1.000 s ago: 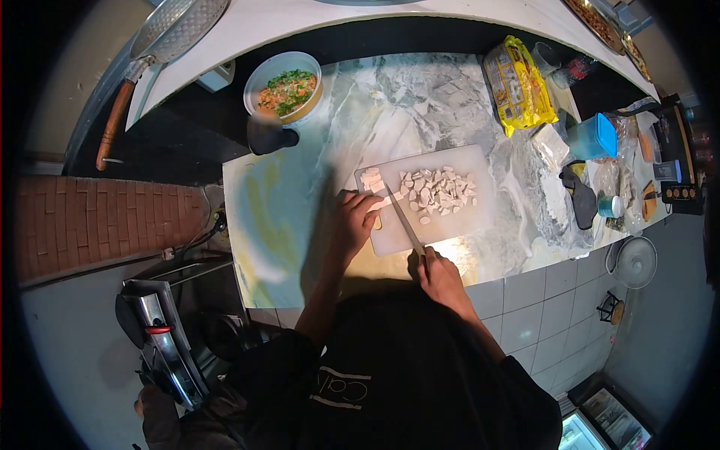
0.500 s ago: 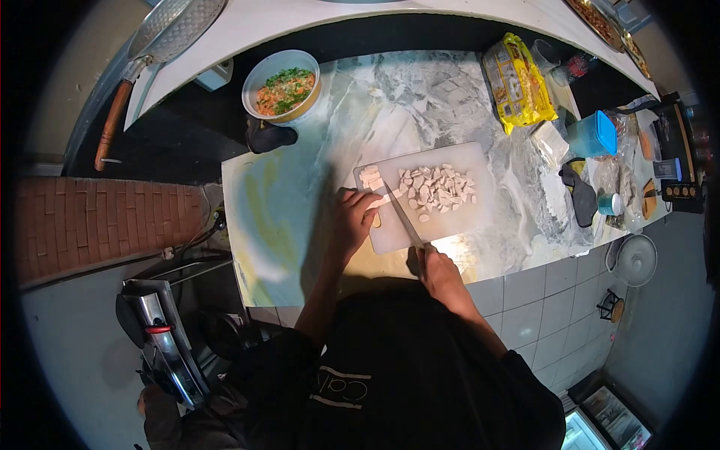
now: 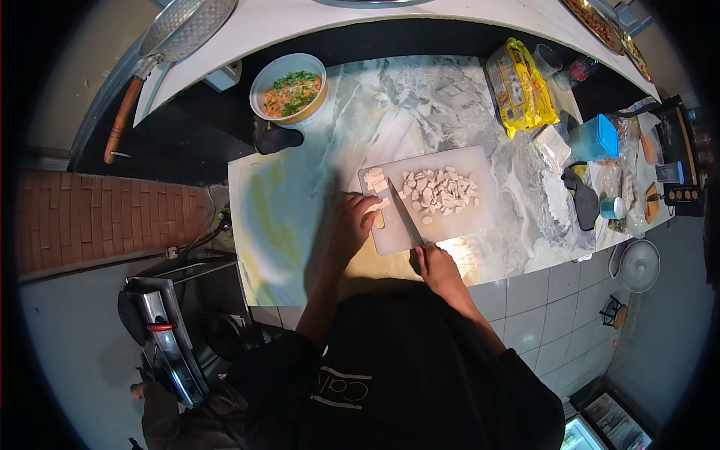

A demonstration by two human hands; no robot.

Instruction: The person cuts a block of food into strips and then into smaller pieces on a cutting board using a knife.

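Note:
A translucent white cutting board (image 3: 466,223) lies on the marbled counter. My right hand (image 3: 441,268) grips the handle of a kitchen knife (image 3: 407,219), its blade pointing away from me across the board. Left of the blade, my left hand (image 3: 351,225) is curled, with its fingertips pressed on a pale pinkish food strip (image 3: 383,204) near the board's left edge. More uncut strips (image 3: 373,178) lie just beyond those fingers. On the right of the knife, many small chopped pieces (image 3: 442,190) are spread in a pile.
A bowl (image 3: 321,94) of chopped orange and green food stands at the back left, a dark cloth (image 3: 276,139) beside it. To the right are a yellow packet (image 3: 529,94), a blue-lidded container (image 3: 595,138) and another dark cloth (image 3: 581,196). A wood-handled pan (image 3: 122,116) overhangs the upper left.
The view has shifted slightly. The knife blade has moved a little to the right, away from my left fingertips. Both hands keep their holds.

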